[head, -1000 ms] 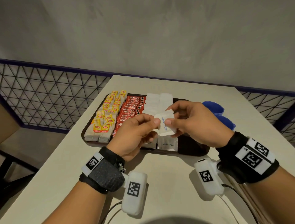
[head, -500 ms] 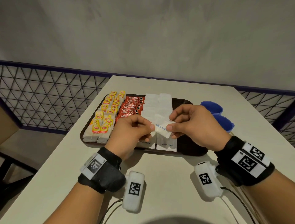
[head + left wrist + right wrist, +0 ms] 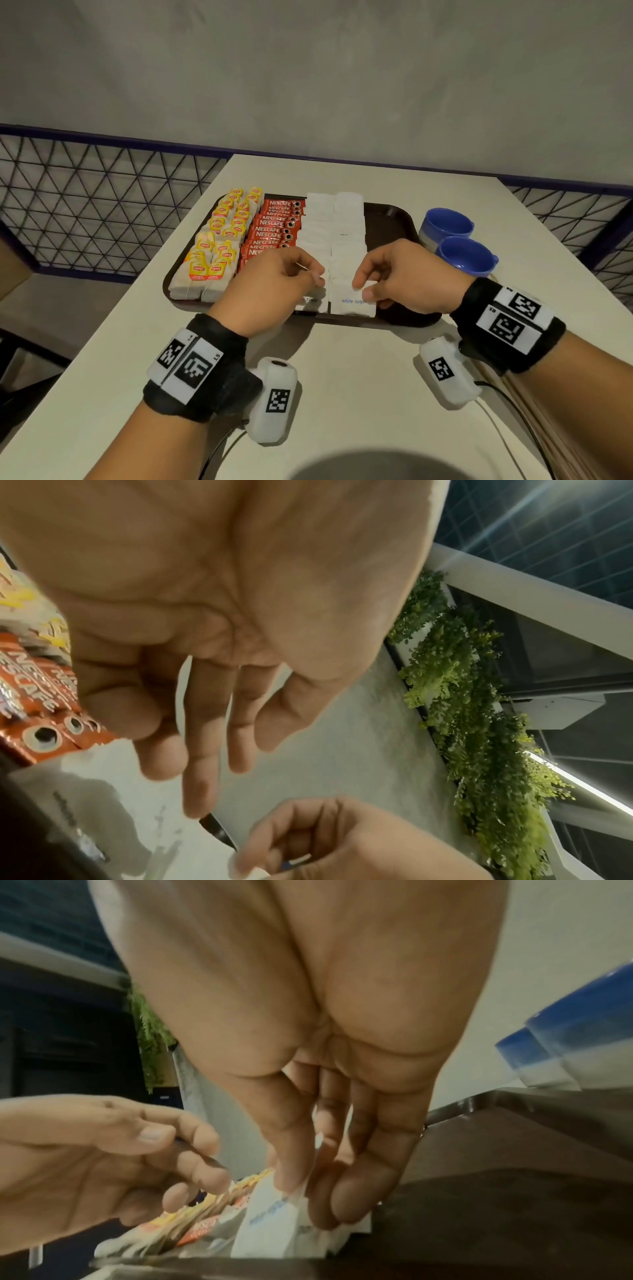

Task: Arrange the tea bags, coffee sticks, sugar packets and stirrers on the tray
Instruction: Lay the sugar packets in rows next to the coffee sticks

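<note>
A: Sugar packet (image 3: 352,301) now lies at the near end of the tray (image 3: 404,219), no longer held up between both hands.
B: Grip?
A: Right hand (image 3: 407,277) pinches its edge; left hand (image 3: 274,277) is off it, fingers relaxed. Stirrers aren't visible yet.

Cream table top with a tray and two cups

The smooth cream rectangular table (image 3: 342,383) carries a dark brown plastic tray (image 3: 394,219) with rounded corners, lying under and beyond both hands, its near rim just ahead of the wrists. Two blue plastic cups (image 3: 459,246) stand side by side, touching, directly on the table just beyond the right hand and beside the tray's right rim. Thin dark cables (image 3: 513,407) lie on the table near the right wrist.
</note>
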Demonstrator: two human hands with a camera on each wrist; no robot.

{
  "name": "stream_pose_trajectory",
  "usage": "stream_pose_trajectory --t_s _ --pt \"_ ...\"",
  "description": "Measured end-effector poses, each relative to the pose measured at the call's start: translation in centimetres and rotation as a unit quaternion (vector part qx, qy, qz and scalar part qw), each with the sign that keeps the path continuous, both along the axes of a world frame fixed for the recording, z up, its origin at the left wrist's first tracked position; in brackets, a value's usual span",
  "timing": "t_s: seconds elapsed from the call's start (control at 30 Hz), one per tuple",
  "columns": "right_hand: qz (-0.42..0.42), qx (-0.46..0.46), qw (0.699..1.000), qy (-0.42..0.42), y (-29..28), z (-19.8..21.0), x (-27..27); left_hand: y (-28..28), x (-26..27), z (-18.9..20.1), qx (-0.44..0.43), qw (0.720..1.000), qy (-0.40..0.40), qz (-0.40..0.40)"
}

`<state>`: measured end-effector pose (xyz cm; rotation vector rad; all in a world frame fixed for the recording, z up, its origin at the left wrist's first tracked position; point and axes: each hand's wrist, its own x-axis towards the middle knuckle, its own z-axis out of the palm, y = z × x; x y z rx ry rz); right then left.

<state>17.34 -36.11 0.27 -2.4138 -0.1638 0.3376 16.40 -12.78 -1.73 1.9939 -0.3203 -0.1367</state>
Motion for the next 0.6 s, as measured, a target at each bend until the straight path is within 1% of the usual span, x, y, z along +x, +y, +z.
stream_pose_trajectory --t_s 0.07,0.13,0.23,0.33,0.4,0.5,0.6 --pt "0.012 -0.03 0.999 -0.008 0.2 -0.3 0.4 -0.4 -0.3 -0.1 0.016 0.999 0.023 -0.036" --pt "0.021 -0.054 0.998 -0.013 0.3 -0.4 0.8 -1.0 -0.5 -0.3 0.035 0.997 0.025 -0.067" --pt "0.027 -0.069 0.997 -0.023 0.4 -0.4 1.2 -2.0 -1.1 -0.2 0.045 0.994 0.041 -0.088" --pt "0.027 -0.078 0.996 -0.034 0.4 -0.3 1.3 -2.8 -1.2 -0.5 0.081 0.991 0.042 -0.099" --pt "0.023 -0.092 0.994 -0.049 0.5 -0.3 1.3 -3.2 -1.0 -0.5 0.117 0.988 0.03 -0.096" --pt "0.012 -0.1 0.993 -0.063 0.4 -0.2 1.5 -3.6 -0.8 -0.3 0.148 0.985 0.023 -0.086" --pt "0.006 -0.067 0.997 -0.028 0.2 0.3 1.2 -3.7 -1.0 0.1 0.151 0.985 0.027 -0.085"
